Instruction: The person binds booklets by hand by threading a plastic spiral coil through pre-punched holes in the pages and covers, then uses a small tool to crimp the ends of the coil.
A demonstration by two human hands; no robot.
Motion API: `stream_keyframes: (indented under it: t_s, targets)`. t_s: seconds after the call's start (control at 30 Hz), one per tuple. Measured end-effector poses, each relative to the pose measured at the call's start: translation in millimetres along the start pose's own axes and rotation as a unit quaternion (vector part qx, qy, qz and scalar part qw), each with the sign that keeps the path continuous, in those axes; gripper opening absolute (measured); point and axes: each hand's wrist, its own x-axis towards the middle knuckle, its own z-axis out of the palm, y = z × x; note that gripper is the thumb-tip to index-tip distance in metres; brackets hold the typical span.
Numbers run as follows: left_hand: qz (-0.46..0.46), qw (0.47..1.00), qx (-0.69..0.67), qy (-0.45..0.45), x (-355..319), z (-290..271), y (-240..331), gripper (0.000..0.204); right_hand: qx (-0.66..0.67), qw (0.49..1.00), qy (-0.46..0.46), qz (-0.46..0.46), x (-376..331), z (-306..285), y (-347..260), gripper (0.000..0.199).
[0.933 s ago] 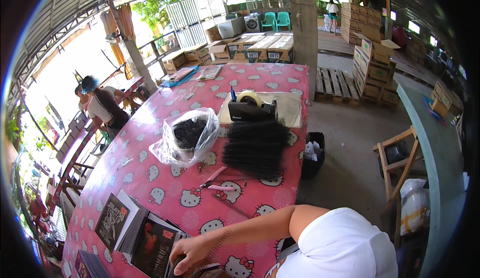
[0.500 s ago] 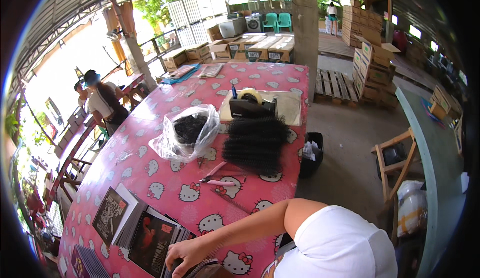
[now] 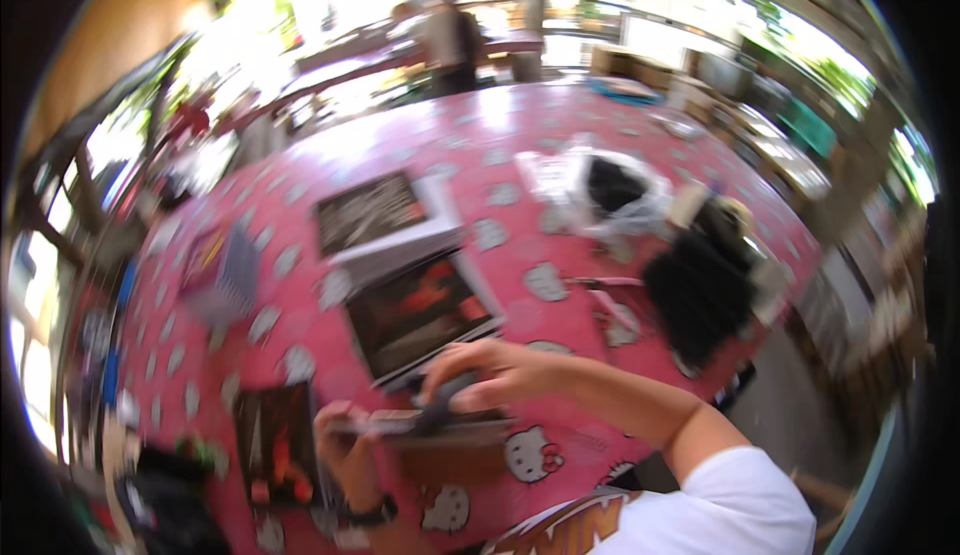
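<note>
Motion blurs the picture. My right hand point(image 3: 490, 370) is closed around a dark grey rounded thing point(image 3: 440, 410), whose kind I cannot make out. It sits against the top of a brown block-shaped thing point(image 3: 450, 455). My left hand point(image 3: 345, 450), with a dark band on its wrist, curls around the left end of that block. Just beyond my right hand lies a stack of dark-covered spiral notebooks point(image 3: 415, 315) with a red picture. A similar dark notebook point(image 3: 275, 445) lies left of my left hand.
Farther back is another notebook stack point(image 3: 375, 215); a purple-covered stack point(image 3: 215, 275) stands at left. Right of centre are pink-handled pliers point(image 3: 605, 300), a clear bag with black material point(image 3: 615, 185) and black bristly bundles point(image 3: 700, 295). A person point(image 3: 450, 35) stands beyond the pink-covered table point(image 3: 500, 115).
My view has swung left. My left hand and the brown block now show near the table's front edge. My right hand has moved from beside the notebooks to above the block.
</note>
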Motion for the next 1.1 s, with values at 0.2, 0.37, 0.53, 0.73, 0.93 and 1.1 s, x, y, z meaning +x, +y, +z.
stream_keyframes:
  t_s: [0.2, 0.37, 0.53, 0.73, 0.93, 1.1]
  targets:
    - [-0.051, 0.993, -0.106, -0.018, -0.4, -8.6, 0.2, 0.036, 0.127, 0.990, -0.006, 0.069, 13.5, 3.5, -10.7, 0.047]
    - [-0.046, 0.986, -0.151, -0.045, -2.7, -15.5, -1.6, 0.038, -0.027, 0.996, -0.064, 0.060, 24.0, 11.4, -9.9, 0.055]
    - [-0.031, 0.987, -0.150, -0.044, -3.7, -10.4, -4.9, 0.040, -0.116, 0.989, -0.037, 0.089, 33.5, 11.9, -5.7, 0.051]
    - [-0.068, 0.971, -0.230, -0.024, -1.0, -8.3, -2.8, 0.034, -0.069, 0.994, -0.060, 0.064, 42.9, 12.1, -7.4, 0.053]
    - [-0.073, 0.946, -0.314, -0.015, -1.0, -15.3, -9.6, 0.032, -0.146, 0.986, -0.031, 0.068, 59.0, 19.1, -4.4, 0.041]
    - [-0.067, 0.941, -0.331, -0.006, -2.0, -14.1, -10.3, 0.025, -0.028, 0.997, -0.035, 0.057, 59.2, 23.3, -10.1, 0.042]
